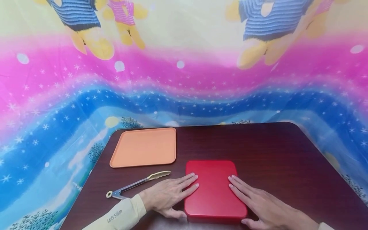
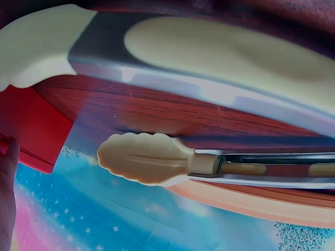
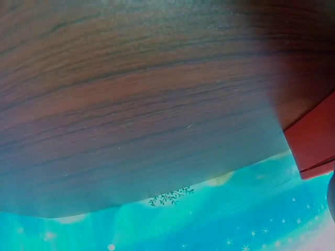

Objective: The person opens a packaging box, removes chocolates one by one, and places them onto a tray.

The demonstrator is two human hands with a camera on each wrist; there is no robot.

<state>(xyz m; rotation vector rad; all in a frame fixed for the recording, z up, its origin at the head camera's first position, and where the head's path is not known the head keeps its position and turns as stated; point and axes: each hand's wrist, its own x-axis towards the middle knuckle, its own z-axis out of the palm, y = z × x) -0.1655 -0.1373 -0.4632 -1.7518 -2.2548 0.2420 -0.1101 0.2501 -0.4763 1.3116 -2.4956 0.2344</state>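
A red rectangular box [image 1: 214,191] with rounded corners lies on the dark wood table, near its front edge. My left hand [image 1: 166,195] rests its extended fingers on the box's left edge, the thumb low by the near left corner. On the opposite side my right hand [image 1: 264,206] touches the right edge with straight fingers, its thumb at the near right corner. The left wrist view shows a seam along the side of the box [image 2: 36,125]. Metal tongs [image 1: 138,183] with cream scalloped tips [image 2: 146,157] lie spread beside my left hand, partly hidden by the sleeve.
An orange tray [image 1: 143,148] lies flat at the table's back left, beyond the tongs. The dark table [image 1: 273,153] has rounded far corners. Behind it hangs a printed cloth [image 1: 187,80] with bears and snowflakes, close along the back and side edges.
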